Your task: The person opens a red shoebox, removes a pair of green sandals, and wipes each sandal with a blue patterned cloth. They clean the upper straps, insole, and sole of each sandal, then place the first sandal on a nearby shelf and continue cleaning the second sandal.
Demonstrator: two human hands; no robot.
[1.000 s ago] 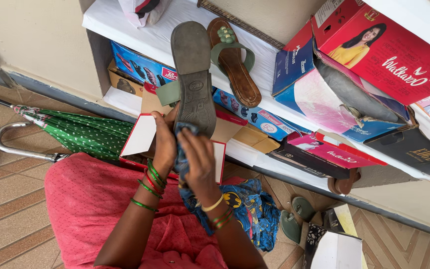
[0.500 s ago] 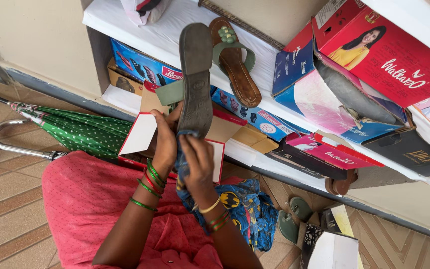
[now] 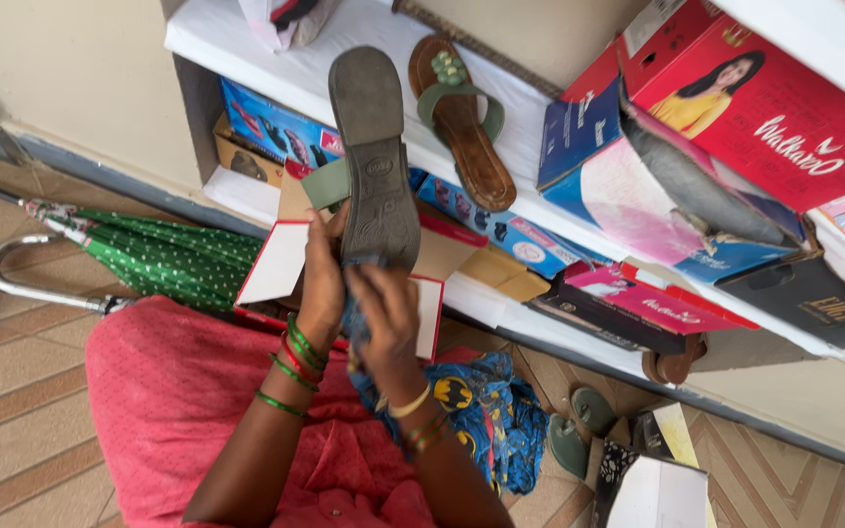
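Observation:
My left hand (image 3: 323, 282) grips a flat sandal (image 3: 376, 166) by its heel end, sole turned toward me, toe pointing up toward the shelf. A green strap sticks out at its left side. My right hand (image 3: 383, 315) presses a dark blue cloth (image 3: 356, 323) against the lower part of the sole. The matching brown sandal with a green strap (image 3: 462, 122) lies on the white shelf (image 3: 237, 44) just right of the held one. Both wrists wear bangles.
An open red and white shoe box (image 3: 281, 264) sits under my hands. A folded green umbrella (image 3: 149, 254) lies on the tiled floor at left. Stacked shoe boxes (image 3: 735, 108) fill the shelves at right. A printed blue cloth (image 3: 486, 416) and loose sandals (image 3: 579, 430) lie lower right.
The sandal stays raised, sole toward me. My right hand with the cloth has shifted slightly along the lower sole. My left hand keeps its grip.

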